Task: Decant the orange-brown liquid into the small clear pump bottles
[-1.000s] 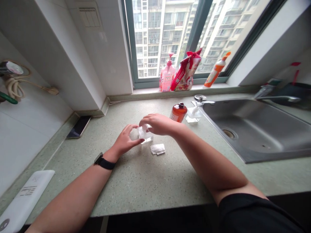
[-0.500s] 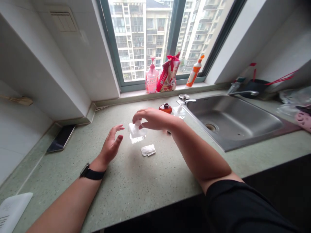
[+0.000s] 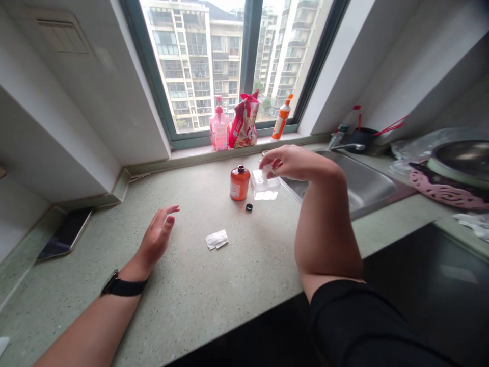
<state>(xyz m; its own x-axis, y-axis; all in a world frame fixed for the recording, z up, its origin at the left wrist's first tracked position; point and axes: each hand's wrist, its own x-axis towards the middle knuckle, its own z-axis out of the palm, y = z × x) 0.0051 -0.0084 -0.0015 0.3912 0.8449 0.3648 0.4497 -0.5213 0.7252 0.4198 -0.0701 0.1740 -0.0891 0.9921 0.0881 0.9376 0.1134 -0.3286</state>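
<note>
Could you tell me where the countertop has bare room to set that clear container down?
Bare counter runs along the near edge, between the left hand and the right forearm, below the folded white wipe. It is crowded by the sink: orange bottle, small black cap, clear container.

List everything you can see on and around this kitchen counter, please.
clear square container: 1, transparent, held above counter by sink edge
amber bottle: 1, orange-brown, open, on counter
small cap: 1, black, beside bottle
folded wipe: 1, white, mid-counter
phone: 1, dark, far left of counter
pump bottle: 1, pink, windowsill
bag: 1, red, windowsill
squeeze bottle: 1, orange-white, windowsill
sink: 1, steel, right
left hand: open, resting on counter, watch on wrist
right hand: pinching container's top
</note>
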